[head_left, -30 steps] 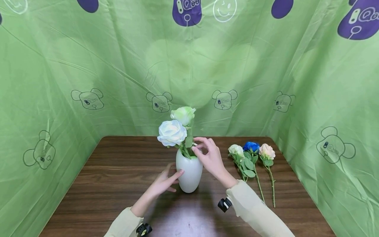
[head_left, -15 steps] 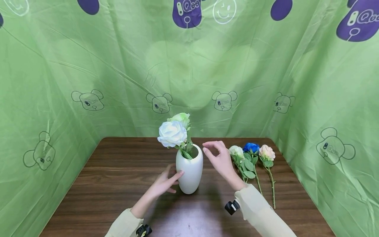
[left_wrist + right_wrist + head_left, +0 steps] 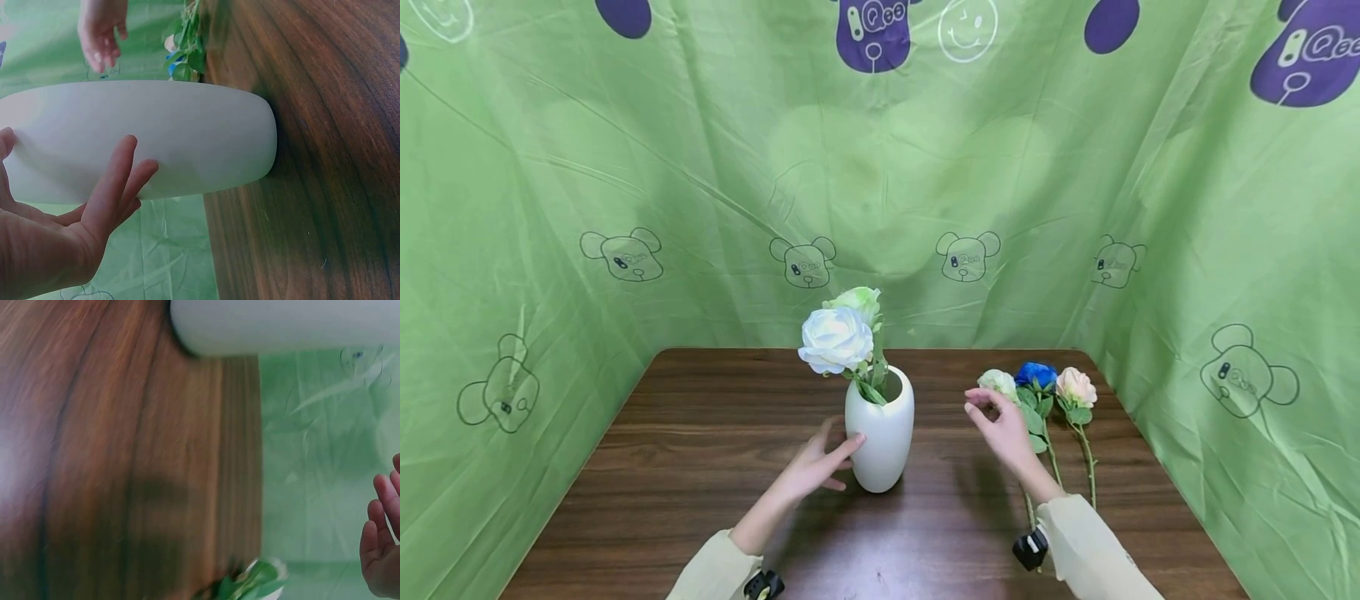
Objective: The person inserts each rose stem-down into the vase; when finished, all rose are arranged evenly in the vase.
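Since the earlier frames, the right hand (image 3: 1003,429) had moved rightward from the mouth of the vase toward the flowers lying on the right, while the left hand (image 3: 811,462) had stayed put. At left, the left hand's fingers were spread, resting on the left side of the upright vase (image 3: 880,442), which stood mid-surface (image 3: 700,467). The white rose (image 3: 837,339) and green-tinged rose (image 3: 857,302) both leaned left out of it, so a lost left-hand touch or a bump might have tipped it that way. Farther right, the right hand's fingers were loosely bent and empty near the pale rose (image 3: 997,382). Its leaves seemed to overlap those of the blue rose (image 3: 1036,373); pulling one could have dragged both. The black wrist camera (image 3: 1030,548) and right sleeve (image 3: 1090,542) hung over the stems and might have snagged them, shifting even the far-right peach rose (image 3: 1077,387).
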The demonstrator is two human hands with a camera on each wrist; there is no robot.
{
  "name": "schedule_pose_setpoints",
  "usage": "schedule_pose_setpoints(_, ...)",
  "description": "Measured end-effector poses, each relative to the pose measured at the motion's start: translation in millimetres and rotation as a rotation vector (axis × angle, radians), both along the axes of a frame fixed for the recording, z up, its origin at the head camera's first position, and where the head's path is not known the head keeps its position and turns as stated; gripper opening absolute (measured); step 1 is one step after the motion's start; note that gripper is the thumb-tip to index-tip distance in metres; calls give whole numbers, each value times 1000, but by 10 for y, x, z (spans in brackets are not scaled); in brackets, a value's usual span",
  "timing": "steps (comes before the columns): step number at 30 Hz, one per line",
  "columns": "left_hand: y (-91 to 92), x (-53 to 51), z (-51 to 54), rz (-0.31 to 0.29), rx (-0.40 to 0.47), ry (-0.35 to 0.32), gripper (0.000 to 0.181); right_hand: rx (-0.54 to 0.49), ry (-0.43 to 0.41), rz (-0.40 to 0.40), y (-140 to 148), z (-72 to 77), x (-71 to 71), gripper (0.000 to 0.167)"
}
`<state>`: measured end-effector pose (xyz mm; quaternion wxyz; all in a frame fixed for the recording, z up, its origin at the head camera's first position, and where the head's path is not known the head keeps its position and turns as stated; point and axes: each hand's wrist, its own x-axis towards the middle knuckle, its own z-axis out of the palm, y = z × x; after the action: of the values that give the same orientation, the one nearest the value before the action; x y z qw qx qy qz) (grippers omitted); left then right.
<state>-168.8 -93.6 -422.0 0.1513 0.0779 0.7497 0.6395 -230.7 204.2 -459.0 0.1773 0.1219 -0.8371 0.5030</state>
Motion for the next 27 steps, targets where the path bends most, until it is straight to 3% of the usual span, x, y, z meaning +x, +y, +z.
schedule_pose_setpoints(10, -3, -9, -12, -4, 0, 0, 65, 61, -182, -161, 492, -402, -24, 23)
schedule_pose_setpoints(20, -35, -149, -303, 13, -6, -3, 69, 109, -397, -309, 786, -756, 3, 37)
schedule_pose_setpoints(27, -31, -129, -268, 13, -7, -1, 68, 166, -444, -377, 825, -853, 46, 39)
